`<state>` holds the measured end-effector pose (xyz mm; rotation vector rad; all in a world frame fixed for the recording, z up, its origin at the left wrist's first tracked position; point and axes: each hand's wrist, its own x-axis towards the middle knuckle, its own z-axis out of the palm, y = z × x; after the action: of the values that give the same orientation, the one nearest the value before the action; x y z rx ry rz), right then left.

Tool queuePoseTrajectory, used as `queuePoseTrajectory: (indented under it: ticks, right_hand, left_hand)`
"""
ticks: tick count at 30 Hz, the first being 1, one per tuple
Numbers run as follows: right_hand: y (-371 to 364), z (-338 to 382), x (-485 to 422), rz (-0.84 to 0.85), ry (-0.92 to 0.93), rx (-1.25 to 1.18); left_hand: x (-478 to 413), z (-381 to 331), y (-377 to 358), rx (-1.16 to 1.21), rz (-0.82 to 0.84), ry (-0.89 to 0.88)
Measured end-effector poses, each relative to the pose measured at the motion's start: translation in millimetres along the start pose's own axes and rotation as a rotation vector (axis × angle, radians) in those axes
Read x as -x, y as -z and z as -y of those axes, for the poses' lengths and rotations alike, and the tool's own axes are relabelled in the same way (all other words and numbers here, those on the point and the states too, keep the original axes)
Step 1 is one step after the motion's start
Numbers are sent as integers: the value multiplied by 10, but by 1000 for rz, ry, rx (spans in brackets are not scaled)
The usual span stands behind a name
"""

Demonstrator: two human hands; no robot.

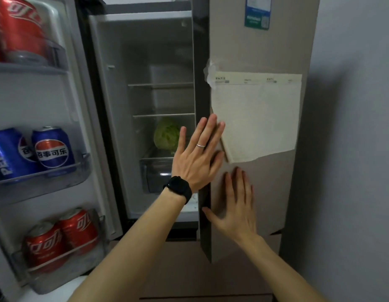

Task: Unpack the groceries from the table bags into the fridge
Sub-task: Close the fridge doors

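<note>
- The fridge (145, 51) stands with its left door (36, 101) swung wide open; the right door (254, 188) is ajar, and its dark edge cuts across the view into the cabinet.
- Inside, a green cabbage (166, 136) sits under the lower of two glass shelves (160, 85), just above a clear drawer (158, 173). What the drawer holds cannot be told.
- The left door has three shelves. The top shelf (32, 68) holds a red can (19, 25), blurred, with a sliver of red beside it at the picture's edge.
- The middle shelf (47, 177) holds two blue cans (52, 149), side by side and upright.
- The bottom shelf (58, 277) holds two red cola cans (44, 247), touching, upright.
- The left hand (197, 153), with a ring (200, 145) and a black watch (178, 187), is flat with its fingers straight and spread, laid over the right door's edge; it grips nothing and partly hides the cabbage and drawer.
- The right hand (237, 205) lies flat on the right door's front, fingers straight, holding nothing.
- A pale paper sheet (259, 118) is stuck to that door, a blue label (257, 12) higher up; a grey wall (352, 127) stands to the right.
</note>
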<state>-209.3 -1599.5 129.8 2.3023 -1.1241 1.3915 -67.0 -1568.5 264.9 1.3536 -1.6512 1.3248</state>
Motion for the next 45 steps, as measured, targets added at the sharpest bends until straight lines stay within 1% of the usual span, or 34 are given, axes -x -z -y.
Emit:
queuePoseTrajectory:
  ticks: [3,7,9,13,19,22,24,26,29,30,32,35,38,41,45]
  right_hand:
    - [-153,45,-105,24,5,97]
    - [-392,133,-263,44,-27,159]
    - [-497,103,-302,44,-30,174]
    - [-608,47,-331,44,-34,220]
    - [-670,108,-452,159,-94,261]
    - [-556,57,-443,213,-64,237]
    - [-396,32,-451,285,-36,233]
    - [-174,33,-485,384,-22,238]
    - [180,77,-488,504,-4,189]
    - [285,116,-460,518,2,148]
    - [441,241,-374,504,36,61]
    - [566,607,-219,469,90,-103]
    - [580,1088,-48,467,118,-281]
    - [495,1635,126,468,151,-443]
    - [317,2444,318,463,193,-603]
  left_hand:
    - [57,230,-157,-64,66,19]
    - [52,523,-321,-129,152,-44]
    - [37,588,-390,-134,163,-53]
    - [61,595,-537,-96,150,-12]
    - [51,640,-691,-130,224,59]
    - [43,597,-666,-111,269,96]
    - [9,531,-573,-81,310,146]
    - [10,426,-455,-19,392,222]
    - [214,262,-155,74,602,327]
    - [353,236,-16,108,660,366]
    - [709,239,300,156,699,443]
    - [1332,359,834,144,700,522]
    - [1900,631,1373,97,634,621]
    - [2339,994,1882,33,503,735]
    - [2765,1547,2361,46,246,970]
